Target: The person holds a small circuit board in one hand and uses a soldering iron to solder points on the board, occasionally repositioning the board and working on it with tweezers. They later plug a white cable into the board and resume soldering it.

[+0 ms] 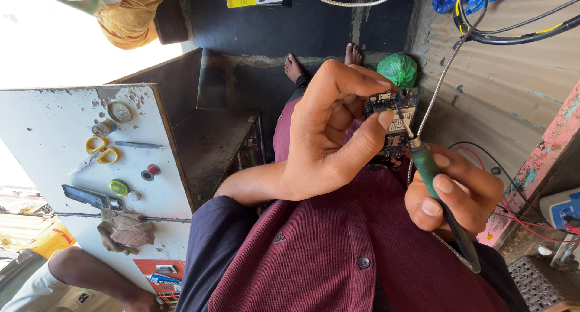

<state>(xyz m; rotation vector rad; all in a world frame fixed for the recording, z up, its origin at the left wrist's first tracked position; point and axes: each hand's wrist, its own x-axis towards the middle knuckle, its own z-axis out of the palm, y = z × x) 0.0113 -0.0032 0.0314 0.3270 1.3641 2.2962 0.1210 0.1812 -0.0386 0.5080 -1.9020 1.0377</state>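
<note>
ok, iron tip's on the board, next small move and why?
Probably steady the circuit board and keep the tip in place. The left hand pinches the board at its edge, and the right hand holds the green-handled soldering iron with its tip already on the board.

Seen from above, the left hand (326, 130) pinches an opened dark phone with its circuit board exposed (393, 127) over a lap in a maroon buttoned shirt (338, 251). The right hand (450, 194) grips a green-handled soldering iron (432, 179), its metal tip touching the board. Beside them, a worn white table (54, 143) carries yellow-handled scissors (101, 150) and small tape rolls.
</note>
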